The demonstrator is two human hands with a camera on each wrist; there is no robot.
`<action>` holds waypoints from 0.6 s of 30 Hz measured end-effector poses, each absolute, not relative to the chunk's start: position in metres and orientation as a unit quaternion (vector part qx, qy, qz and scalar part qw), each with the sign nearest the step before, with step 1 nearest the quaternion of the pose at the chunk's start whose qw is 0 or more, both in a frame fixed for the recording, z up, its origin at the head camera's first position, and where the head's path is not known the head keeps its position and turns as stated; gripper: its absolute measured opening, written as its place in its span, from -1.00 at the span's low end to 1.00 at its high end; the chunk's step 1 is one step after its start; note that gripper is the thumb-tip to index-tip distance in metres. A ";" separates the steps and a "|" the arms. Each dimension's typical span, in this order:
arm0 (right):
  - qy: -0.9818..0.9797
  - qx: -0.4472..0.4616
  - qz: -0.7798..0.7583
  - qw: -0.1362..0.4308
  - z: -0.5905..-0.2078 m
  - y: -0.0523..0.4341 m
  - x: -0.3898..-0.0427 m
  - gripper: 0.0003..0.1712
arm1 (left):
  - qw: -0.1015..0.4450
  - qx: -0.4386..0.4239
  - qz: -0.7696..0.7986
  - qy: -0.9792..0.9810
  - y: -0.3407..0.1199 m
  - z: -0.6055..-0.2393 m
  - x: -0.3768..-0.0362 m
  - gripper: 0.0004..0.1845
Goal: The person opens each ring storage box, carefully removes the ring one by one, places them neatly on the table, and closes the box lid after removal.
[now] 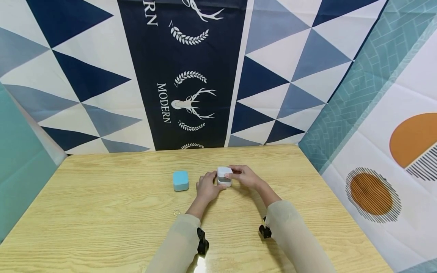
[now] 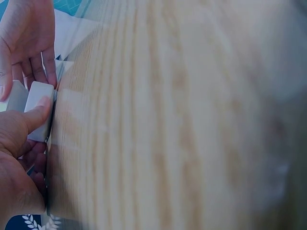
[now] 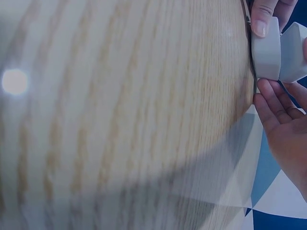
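Observation:
A small white box [image 1: 224,177] stands on the wooden table [image 1: 102,197], its hinged lid tilted partly up. My left hand [image 1: 209,185] grips the box's left side, with the thumb pressed on its base [image 2: 39,103]. From the right, my right hand [image 1: 243,175] holds the lid, fingers curled over its top. In the right wrist view the white box [image 3: 266,52] and its raised lid [image 3: 293,48] lie between the left thumb [image 3: 263,19] and my right hand [image 3: 283,124]. What is inside the box is hidden.
A light blue box [image 1: 180,180], closed, sits just left of my left hand. A small metal ring [image 1: 176,212] lies on the table nearer to me. Patterned cloth walls [image 1: 191,76] stand behind the table and on both sides.

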State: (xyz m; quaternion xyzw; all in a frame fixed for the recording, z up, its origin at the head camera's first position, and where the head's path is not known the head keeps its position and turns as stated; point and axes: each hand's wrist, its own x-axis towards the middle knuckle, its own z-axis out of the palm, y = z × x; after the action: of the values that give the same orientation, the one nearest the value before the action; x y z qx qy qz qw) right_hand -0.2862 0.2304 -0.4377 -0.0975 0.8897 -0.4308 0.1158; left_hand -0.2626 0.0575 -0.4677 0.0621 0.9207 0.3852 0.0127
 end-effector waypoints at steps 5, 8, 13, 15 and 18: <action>0.892 -0.102 -0.426 0.115 -0.438 0.231 -0.286 -0.37 | 0.015 0.061 0.382 0.922 0.058 -0.468 -0.263 -0.27; 0.891 -0.105 -0.425 0.116 -0.438 0.231 -0.286 -0.38 | 0.015 0.059 0.379 0.923 0.058 -0.468 -0.263 -0.26; 0.890 -0.098 -0.429 0.117 -0.439 0.231 -0.286 -0.38 | 0.016 0.060 0.380 0.923 0.058 -0.468 -0.263 -0.26; 0.888 -0.094 -0.434 0.118 -0.439 0.231 -0.287 -0.38 | 0.016 0.059 0.381 0.923 0.058 -0.468 -0.263 -0.27; 0.886 -0.091 -0.440 0.117 -0.440 0.232 -0.288 -0.40 | 0.015 0.060 0.382 0.922 0.058 -0.468 -0.263 -0.27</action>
State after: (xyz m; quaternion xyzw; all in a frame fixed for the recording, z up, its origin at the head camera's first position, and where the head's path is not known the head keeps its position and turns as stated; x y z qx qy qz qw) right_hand -0.2885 0.2315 -0.4402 -0.0913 0.8859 -0.4395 0.1169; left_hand -0.2631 0.0583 -0.4678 0.0598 0.9223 0.3815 0.0149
